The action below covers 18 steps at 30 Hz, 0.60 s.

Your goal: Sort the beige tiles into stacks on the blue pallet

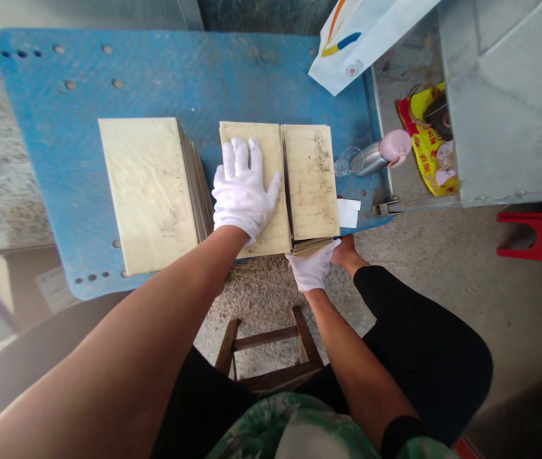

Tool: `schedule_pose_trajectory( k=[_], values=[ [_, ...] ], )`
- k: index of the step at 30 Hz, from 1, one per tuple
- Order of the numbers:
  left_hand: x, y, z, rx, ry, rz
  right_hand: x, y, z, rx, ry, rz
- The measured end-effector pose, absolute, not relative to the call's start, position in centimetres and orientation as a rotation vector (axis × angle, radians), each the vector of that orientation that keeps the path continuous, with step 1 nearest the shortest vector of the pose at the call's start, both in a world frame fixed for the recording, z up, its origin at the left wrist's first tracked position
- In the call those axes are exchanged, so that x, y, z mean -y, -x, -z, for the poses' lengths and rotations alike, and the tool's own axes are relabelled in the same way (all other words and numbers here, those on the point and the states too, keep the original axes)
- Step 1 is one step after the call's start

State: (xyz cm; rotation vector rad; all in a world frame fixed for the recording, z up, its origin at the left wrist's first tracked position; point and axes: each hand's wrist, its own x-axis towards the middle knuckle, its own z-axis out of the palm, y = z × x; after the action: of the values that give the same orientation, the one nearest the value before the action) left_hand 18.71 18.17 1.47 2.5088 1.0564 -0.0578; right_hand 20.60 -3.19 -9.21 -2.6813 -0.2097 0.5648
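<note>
Three stacks of thin cream rectangular boards lie on a blue table. In a white glove, my left hand (pixel 243 191) rests flat on the middle stack (pixel 271 223), fingers spread and pointing away from me. Tight beside it is the right stack (pixel 310 178), marked with dark smudges, a narrow gap between the two. My right hand (pixel 313 264), also gloved, cups the near end of that right stack, where the board edges look slightly fanned; its fingertips are partly hidden. Farther left stands a third, taller stack (pixel 151 191), which neither hand touches, though my left forearm passes over its near corner.
The blue table (pixel 166 70) has round holes. A white paper bag (pixel 347 64), a pink-lidded steel flask (pixel 380 153), a clear cup (pixel 342 162) and a white paper slip (pixel 348 213) are on the right. A wooden stool (pixel 266 341) stands below; a red stool (pixel 529 237) is far right.
</note>
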Motion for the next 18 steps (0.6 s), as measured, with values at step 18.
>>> schedule_pose_trajectory(
  k=[18],
  values=[
    [-18.2,-18.6,-1.2,-1.059,-2.527,0.023,5.9,-22.8,6.9,0.184,2.575,-0.377]
  ],
)
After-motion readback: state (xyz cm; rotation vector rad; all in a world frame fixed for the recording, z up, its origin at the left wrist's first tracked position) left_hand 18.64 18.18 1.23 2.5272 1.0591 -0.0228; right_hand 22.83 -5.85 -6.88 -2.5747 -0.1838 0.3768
